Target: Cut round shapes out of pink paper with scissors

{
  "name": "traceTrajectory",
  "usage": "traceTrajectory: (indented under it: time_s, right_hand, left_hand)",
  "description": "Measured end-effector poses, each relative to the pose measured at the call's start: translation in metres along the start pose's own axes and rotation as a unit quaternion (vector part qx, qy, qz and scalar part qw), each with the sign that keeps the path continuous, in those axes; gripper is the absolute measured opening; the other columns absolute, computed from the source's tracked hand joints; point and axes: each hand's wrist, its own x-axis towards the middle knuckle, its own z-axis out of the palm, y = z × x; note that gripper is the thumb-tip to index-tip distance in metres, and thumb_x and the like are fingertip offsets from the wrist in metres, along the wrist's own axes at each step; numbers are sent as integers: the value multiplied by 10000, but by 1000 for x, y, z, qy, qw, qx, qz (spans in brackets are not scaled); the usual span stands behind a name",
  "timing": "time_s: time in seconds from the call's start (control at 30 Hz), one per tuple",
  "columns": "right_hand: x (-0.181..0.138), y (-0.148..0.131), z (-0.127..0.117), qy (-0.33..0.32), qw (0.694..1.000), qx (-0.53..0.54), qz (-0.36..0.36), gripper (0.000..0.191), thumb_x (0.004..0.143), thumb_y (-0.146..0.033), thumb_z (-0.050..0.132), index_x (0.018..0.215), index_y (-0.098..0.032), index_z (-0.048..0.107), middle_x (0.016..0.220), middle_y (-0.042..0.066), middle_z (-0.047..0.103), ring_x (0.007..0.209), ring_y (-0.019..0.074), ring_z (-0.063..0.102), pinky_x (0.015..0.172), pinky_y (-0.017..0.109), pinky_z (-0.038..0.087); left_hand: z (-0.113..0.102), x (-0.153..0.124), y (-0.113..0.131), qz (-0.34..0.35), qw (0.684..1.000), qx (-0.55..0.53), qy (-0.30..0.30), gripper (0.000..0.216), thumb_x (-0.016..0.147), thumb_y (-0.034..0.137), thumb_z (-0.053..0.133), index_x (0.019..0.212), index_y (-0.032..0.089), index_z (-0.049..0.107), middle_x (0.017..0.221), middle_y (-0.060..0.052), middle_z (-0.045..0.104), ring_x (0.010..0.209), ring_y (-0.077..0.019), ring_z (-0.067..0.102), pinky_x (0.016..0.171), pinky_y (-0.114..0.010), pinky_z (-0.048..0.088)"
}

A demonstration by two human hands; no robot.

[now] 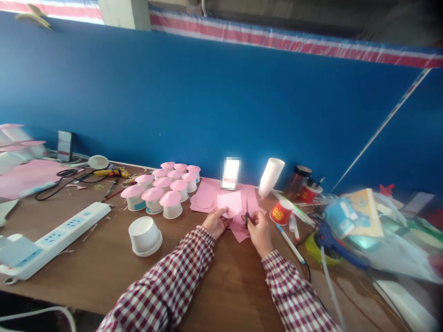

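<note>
My left hand (217, 222) pinches the lower left edge of a light pink sheet of paper (230, 203). My right hand (259, 230) grips a pair of dark-handled scissors (246, 219), whose blades point away from me along the paper's right side. Whether the blades are apart I cannot tell. Beneath lie larger pink sheets (205, 189), with cut pink paper circles (204, 201) at their left. Left of these stand several white paper cups (172, 211) topped with pink cone-shaped paper caps (170, 198).
A white tub (145, 235) sits left of my forearms. Farther left are a power strip (65, 235) and a yellow glue gun (112, 173). A red cup (281, 212), a stack of white cups (272, 177) and a blue-handled tool (341, 246) stand at right. A blue wall (221, 101) rises behind.
</note>
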Motion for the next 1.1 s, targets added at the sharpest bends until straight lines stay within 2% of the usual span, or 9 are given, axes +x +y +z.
traceTrajectory:
  time_s: [0.13,0.37,0.57,0.67,0.77,0.97,1.1]
  right_hand:
    - [0,0,-1,-29,1000,5,-5,348,754,-540,586,805,-199,537,688,76,684,528,207,627,439,285,484]
    - [1,-5,-1,-17,999,-28,-27,297,778,-487,572,812,-193,557,796,115,704,628,240,658,516,314,491]
    - [2,-7,-1,-3,997,-66,-38,263,776,-450,573,798,-189,548,755,97,690,686,246,653,596,325,477]
    - [2,-7,-1,7,994,-99,-53,267,767,-457,579,744,-195,533,701,74,669,642,231,629,574,307,448]
    - [1,-7,-1,-12,992,-113,-62,258,783,-441,566,689,-206,515,638,47,643,588,212,603,545,289,423]
    - [0,-5,2,-59,994,-71,-61,165,785,-359,569,731,-205,543,676,46,649,619,217,625,565,302,462]
    - [0,-3,7,-104,993,26,-49,146,757,-337,597,782,-207,535,694,34,657,655,213,646,603,314,503]
  left_hand:
    - [2,-2,0,5,1000,-2,7,68,714,109,649,737,114,585,694,-54,649,619,-125,625,607,-241,529]
    - [3,-3,0,7,1000,-5,6,57,716,107,641,739,114,588,697,-57,651,647,-137,631,630,-252,529]
    - [1,-3,-1,10,1000,-6,3,80,705,108,656,743,115,586,694,-51,653,648,-136,636,640,-252,532]
    - [1,-3,0,7,1000,-2,-2,94,704,124,668,750,116,587,696,-49,655,628,-128,633,632,-250,535]
    - [2,-5,0,2,1000,9,-17,95,716,143,667,773,114,597,716,-54,664,623,-127,632,625,-254,537]
    - [6,-9,1,4,998,32,-53,96,727,169,673,760,104,610,740,-71,667,656,-132,634,634,-242,528]
    - [3,-9,1,-8,995,47,-89,117,723,185,684,764,97,617,709,-54,645,580,-101,598,571,-209,498]
